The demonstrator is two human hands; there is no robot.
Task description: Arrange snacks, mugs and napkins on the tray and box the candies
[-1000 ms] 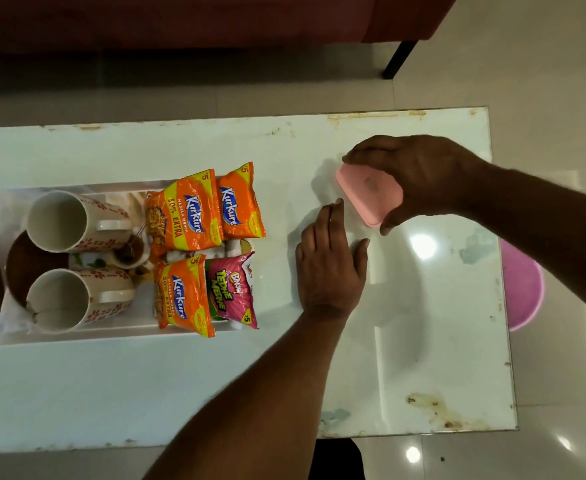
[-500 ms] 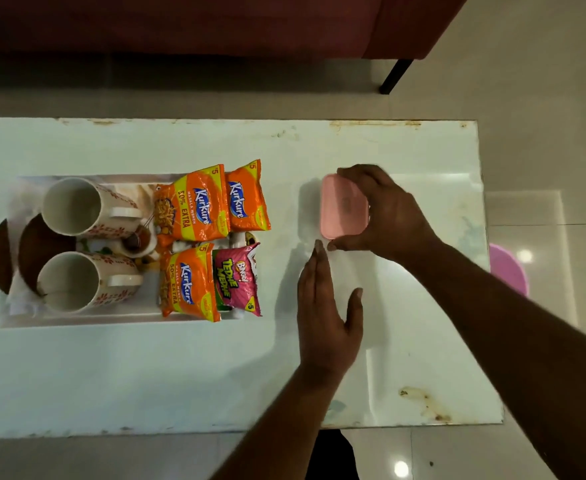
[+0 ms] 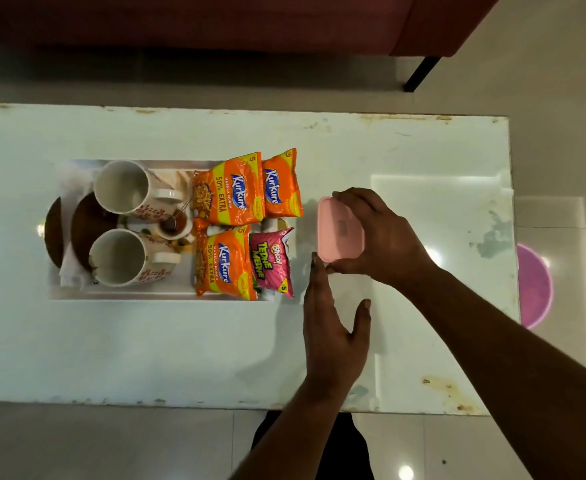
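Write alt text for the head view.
The right hand grips a pink box at a white table, the left hand open beside it. Left of them, a tray holds two mugs and four snack packets.

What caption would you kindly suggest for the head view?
Right hand grips a pink box beside the loaded tray while the left hand lies open nearby.

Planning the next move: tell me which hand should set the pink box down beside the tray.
Right, probably. The right hand grips the pink box, fingers curled round it, beside the tray. The left hand is open, holds nothing, its fingertips near the box's corner; it could only steady.
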